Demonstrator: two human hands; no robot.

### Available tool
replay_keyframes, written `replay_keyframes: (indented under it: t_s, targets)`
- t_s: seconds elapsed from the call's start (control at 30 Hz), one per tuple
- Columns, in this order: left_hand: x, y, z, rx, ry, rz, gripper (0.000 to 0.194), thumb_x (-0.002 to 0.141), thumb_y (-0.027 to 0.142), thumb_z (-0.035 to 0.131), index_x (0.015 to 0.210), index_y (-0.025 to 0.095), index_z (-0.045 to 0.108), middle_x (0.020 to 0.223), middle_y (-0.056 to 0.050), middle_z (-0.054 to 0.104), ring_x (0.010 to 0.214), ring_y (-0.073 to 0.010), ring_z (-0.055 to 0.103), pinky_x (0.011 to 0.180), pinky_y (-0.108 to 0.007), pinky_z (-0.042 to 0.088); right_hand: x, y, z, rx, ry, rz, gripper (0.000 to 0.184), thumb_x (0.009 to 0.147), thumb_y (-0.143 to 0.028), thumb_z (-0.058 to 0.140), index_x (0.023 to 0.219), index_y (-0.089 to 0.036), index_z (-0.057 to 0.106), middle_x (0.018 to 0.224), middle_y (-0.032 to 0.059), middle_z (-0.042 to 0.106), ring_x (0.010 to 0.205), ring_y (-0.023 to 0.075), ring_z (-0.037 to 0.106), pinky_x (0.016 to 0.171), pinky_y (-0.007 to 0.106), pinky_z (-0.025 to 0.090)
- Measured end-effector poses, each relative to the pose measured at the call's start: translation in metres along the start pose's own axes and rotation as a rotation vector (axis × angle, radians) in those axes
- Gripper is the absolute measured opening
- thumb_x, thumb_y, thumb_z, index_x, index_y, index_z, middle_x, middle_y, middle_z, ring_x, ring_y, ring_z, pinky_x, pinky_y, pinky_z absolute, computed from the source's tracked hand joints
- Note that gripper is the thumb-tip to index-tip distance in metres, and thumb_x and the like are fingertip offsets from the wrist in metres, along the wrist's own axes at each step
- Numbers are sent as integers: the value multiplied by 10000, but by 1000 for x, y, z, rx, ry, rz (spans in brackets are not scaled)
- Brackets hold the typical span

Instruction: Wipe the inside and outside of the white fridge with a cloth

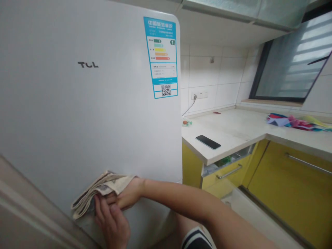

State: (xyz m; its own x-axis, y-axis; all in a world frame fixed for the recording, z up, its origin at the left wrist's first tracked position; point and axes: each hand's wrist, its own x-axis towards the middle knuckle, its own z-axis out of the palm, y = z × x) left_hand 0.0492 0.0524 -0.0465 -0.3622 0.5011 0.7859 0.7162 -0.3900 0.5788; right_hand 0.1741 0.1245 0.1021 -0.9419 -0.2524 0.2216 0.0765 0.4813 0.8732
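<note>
A folded beige cloth point(103, 185) with dark markings is bunched in layers close to the lower part of the white refrigerator door point(116, 121). My right hand point(131, 195) reaches in from the right and grips the cloth, which drapes over its back and covers part of the fingers. From below, my left hand point(114, 223) meets the cloth's underside beside the right fingers. Its fingers are close together at the fold, with the tips partly hidden. Whether the cloth touches the door is hard to tell.
Right of the refrigerator, a white counter point(241, 124) carries a phone point(208, 141), a small plastic bag point(186, 122) and colourful fabric or bags point(298, 121). Beneath it, a yellow drawer point(225, 176) stands partly open. A pale frame edge point(31, 204) slants across the lower left.
</note>
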Motion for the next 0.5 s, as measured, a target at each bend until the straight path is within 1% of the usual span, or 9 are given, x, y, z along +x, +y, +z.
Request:
replay_keyframes:
  t_s: [0.07,0.1,0.13,0.2,0.27,0.3,0.37,0.43,0.5]
  targets:
    - [4,1,6,24,-15,-47,753,1059,423,414,1712,75,278,1764,-286,260,1651,-401,265,1338,-621,241,-22,21,-14,23,53,-18,451,1025,-354,414,1131,-491,831,1366,-127,711,1335,91,647,1170,213,457]
    - [8,0,11,30,-11,-107,808,1050,448,424,1720,46,218,1775,-310,183,1664,-421,203,1341,-642,203,-37,35,-23,4,80,33,443,1060,-354,411,1146,-441,837,1396,-99,700,1351,90,634,1187,214,444]
    - [14,-1,15,38,5,-177,893,1025,487,460,1722,20,157,1781,-330,102,1671,-450,131,1338,-672,161,-55,51,-32,-26,99,121,435,1089,-369,411,1194,-386,832,1447,-59,674,1383,111,613,1214,248,433]
    - [32,-3,23,71,71,-301,1116,930,576,586,1720,-2,50,1777,-354,-13,1660,-519,7,1308,-746,94,-92,87,-55,-134,122,412,429,1109,-411,442,1358,-291,770,1561,13,586,1456,161,555,1249,325,416]
    - [58,-1,24,130,160,-329,1275,833,630,693,1722,11,21,1775,-362,-5,1634,-583,-18,1261,-812,80,-126,125,-83,-238,71,684,507,1106,-426,461,1550,-243,623,1681,52,439,1560,203,434,1297,380,360]
    - [74,0,23,164,201,-291,1303,808,643,723,1726,25,36,1776,-358,29,1624,-603,4,1243,-829,92,-140,144,-98,-273,41,796,556,1107,-448,452,1609,-233,555,1717,66,376,1602,225,369,1319,409,324]
    - [107,3,13,226,272,-137,1281,801,652,743,1731,55,96,1775,-338,121,1609,-619,79,1222,-836,125,-158,181,-125,-303,-12,948,638,1111,-514,409,1679,-225,446,1756,86,291,1650,260,269,1351,465,253]
    - [143,7,-1,265,327,56,1200,828,647,722,1729,84,162,1775,-294,204,1606,-591,146,1231,-796,143,-164,218,-147,-307,-20,1015,712,1111,-589,345,1714,-211,373,1770,99,242,1665,279,225,1364,503,202]
    - [183,11,-19,271,321,197,1177,825,672,701,1721,97,201,1780,-244,241,1615,-545,161,1249,-739,118,-159,257,-164,-330,22,1033,781,1102,-656,255,1718,-188,367,1766,84,241,1658,272,245,1370,459,181]
